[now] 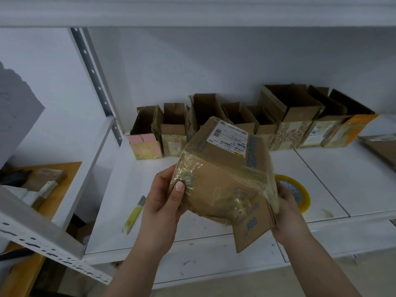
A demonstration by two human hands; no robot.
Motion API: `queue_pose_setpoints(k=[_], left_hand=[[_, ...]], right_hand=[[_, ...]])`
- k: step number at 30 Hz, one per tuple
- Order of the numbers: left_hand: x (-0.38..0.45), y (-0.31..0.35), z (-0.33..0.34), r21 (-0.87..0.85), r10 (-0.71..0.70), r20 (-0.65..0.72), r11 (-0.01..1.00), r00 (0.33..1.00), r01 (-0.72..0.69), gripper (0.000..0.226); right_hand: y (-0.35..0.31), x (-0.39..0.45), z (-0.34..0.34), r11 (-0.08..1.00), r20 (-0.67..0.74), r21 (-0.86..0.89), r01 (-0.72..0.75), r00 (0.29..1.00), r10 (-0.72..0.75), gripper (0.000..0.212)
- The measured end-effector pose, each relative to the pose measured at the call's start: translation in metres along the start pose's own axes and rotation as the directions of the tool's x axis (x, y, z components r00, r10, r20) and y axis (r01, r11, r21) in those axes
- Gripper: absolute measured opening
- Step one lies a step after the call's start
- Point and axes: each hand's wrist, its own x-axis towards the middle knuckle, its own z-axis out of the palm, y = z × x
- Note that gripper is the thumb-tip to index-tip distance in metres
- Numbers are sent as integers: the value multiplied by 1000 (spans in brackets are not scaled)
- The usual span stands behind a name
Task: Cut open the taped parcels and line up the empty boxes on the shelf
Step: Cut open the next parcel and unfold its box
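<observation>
a white metal shelf point(214, 232) carries a row of opened empty boxes point(252, 123) along its back wall. above the shelf's front, a taped parcel point(227, 174) is held up: the left hand point(165, 202) grips its left corner, the right hand point(287, 211) curls under its right side. a tape roll point(300, 194) and yellow cutter point(134, 215) lie on the shelf.
</observation>
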Motion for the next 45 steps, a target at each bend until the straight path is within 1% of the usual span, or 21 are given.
queue_pose_setpoints(k=[4, 7, 11, 13, 14, 17, 18, 20, 21, 23, 24, 26, 28, 30, 32, 34, 36, 38, 40, 42, 45], left_hand=[[-1, -2, -4, 20, -42, -31, 999, 999, 43, 34], [-1, -3, -6, 64, -78, -28, 995, 997, 79, 43], [0, -3, -11, 105, -138, -45, 984, 989, 143, 26], [-1, -3, -14, 184, -151, -56, 970, 987, 159, 16], [-2, -2, -16, 242, -156, -63, 956, 986, 167, 17], [0, 0, -25, 340, -180, -174, 912, 968, 231, 42], [2, 1, -27, 366, -156, -232, 901, 960, 235, 44], [6, 4, -28, 461, -99, -281, 859, 955, 225, 32], [8, 5, -26, 532, -84, -268, 817, 960, 221, 25], [11, 7, -18, 677, -92, -191, 708, 977, 199, 25], [12, 8, -13, 730, -113, -148, 658, 983, 185, 32], [15, 14, -2, 812, -172, -66, 563, 983, 153, 62], [20, 22, 9, 897, -227, -37, 422, 973, 132, 86], [25, 30, 22, 965, -231, -17, 252, 973, 76, 93], [29, 32, 35, 990, -221, 32, 139, 975, -1, 95], [31, 30, 45, 994, -262, 90, 78, 961, -72, 105], [29, 26, 47, 994, -337, 107, 40, 935, -99, 111], [26, 25, 40, 996, -374, 90, 14, 923, -92, 103], [26, 30, 27, 998, -379, 65, 46, 923, -52, 79], [27, 38, 13, 996, -396, 45, 88, 917, -11, 57], [30, 47, -4, 999, -386, 46, 33, 921, -36, 48]], right_hand=[[6, 0, 3, 992, 58, -118, -41, 997, 48, 32], [10, -1, 4, 991, 33, -125, -37, 999, 41, 30], [4, 3, 1, 979, 2, -204, -13, 1000, 14, 43], [-2, 6, 1, 977, -24, -215, 3, 1000, -8, 47], [-6, 7, -1, 974, -59, -227, 14, 998, -28, 51], [-17, 16, -14, 949, -132, -312, 53, 986, -98, 64], [-21, 16, -16, 927, -118, -367, 73, 985, -124, 66], [-24, 16, -13, 875, -59, -472, 109, 986, -154, 65], [-24, 15, -8, 856, -29, -504, 116, 988, -151, 64], [-21, 14, 0, 835, 0, -535, 129, 988, -153, 63], [-20, 13, 3, 827, 1, -544, 142, 986, -168, 62], [-23, 10, 9, 818, -5, -553, 158, 981, -193, 63], [-26, 6, 11, 804, -16, -574, 154, 980, -199, 66], [-27, 2, 10, 773, -9, -615, 155, 979, -203, 71], [-28, -4, 10, 735, 19, -654, 178, 975, -220, 71], [-27, -11, 9, 712, 43, -673, 201, 971, -233, 61], [-24, -14, 6, 667, 65, -704, 243, 958, -281, 34], [-19, -14, 2, 584, 68, -769, 259, 942, -328, 15], [-15, -16, -2, 534, 58, -805, 258, 930, -362, 32], [-11, -19, 1, 535, 37, -805, 257, 922, -386, 50], [-4, -23, 10, 598, -1, -761, 251, 922, -388, 48]])
